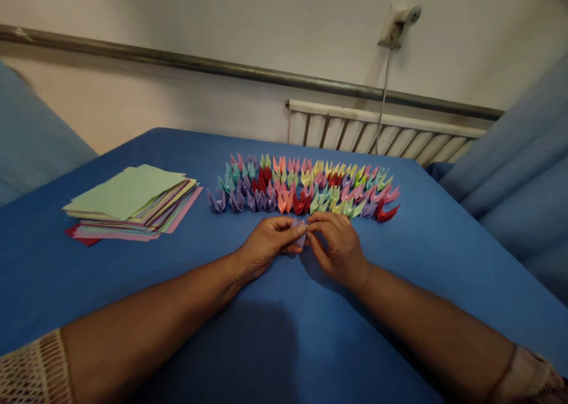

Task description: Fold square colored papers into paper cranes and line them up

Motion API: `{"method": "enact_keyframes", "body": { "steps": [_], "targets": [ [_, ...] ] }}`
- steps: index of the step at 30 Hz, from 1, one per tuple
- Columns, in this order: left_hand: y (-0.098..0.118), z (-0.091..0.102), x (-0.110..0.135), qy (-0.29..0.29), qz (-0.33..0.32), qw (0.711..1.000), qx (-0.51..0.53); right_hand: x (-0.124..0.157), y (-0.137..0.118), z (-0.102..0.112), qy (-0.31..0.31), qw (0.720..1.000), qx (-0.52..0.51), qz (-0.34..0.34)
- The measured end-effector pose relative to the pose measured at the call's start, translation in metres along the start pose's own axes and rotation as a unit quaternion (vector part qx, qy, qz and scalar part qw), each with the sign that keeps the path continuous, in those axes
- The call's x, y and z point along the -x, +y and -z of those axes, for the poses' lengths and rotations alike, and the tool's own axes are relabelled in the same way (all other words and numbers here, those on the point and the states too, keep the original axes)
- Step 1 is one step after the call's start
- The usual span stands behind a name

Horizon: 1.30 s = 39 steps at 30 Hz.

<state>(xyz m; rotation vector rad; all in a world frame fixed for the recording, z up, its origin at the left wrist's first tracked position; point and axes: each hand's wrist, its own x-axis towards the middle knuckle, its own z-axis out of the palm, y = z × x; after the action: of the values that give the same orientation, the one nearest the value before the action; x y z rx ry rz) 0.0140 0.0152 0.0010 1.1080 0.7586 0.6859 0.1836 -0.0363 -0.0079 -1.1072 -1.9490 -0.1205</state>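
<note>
Between my two hands is a small piece of folded purple paper [298,236], partly covered by fingers. My left hand [268,242] pinches it from the left, thumb on top. From the right, my right hand [336,245] grips its edge with thumb and fingertips. Just beyond my hands stand rows of folded paper cranes [284,198] in red, pink, purple, green, yellow and teal. The exact fold of the paper in my hands is too small to make out.
A stack of coloured paper sheets [128,194], pale green on top, lies at the left of the blue-covered table [213,345]. Behind the table are a wall rail [199,65] and a radiator [355,117]. Blue curtains [523,173] hang on both sides.
</note>
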Motion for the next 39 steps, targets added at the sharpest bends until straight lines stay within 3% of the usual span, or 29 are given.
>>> {"method": "enact_keyframes", "body": {
  "steps": [11,19,33,39],
  "targets": [
    [0.001,-0.003,0.002,0.025,0.009,0.999,0.02,0.002,0.0,-0.01,0.042,0.991,-0.094,-0.081],
    [-0.001,-0.005,0.001,0.054,0.0,0.998,0.02,0.002,0.001,-0.01,0.025,0.996,-0.052,-0.061],
    [0.001,-0.005,0.002,0.034,0.002,0.998,0.059,0.0,-0.006,-0.009,0.036,0.993,-0.082,-0.078],
    [0.003,-0.004,0.002,0.023,0.011,0.994,0.103,0.0,-0.008,-0.009,0.04,0.98,-0.151,-0.126]
  ]
}}
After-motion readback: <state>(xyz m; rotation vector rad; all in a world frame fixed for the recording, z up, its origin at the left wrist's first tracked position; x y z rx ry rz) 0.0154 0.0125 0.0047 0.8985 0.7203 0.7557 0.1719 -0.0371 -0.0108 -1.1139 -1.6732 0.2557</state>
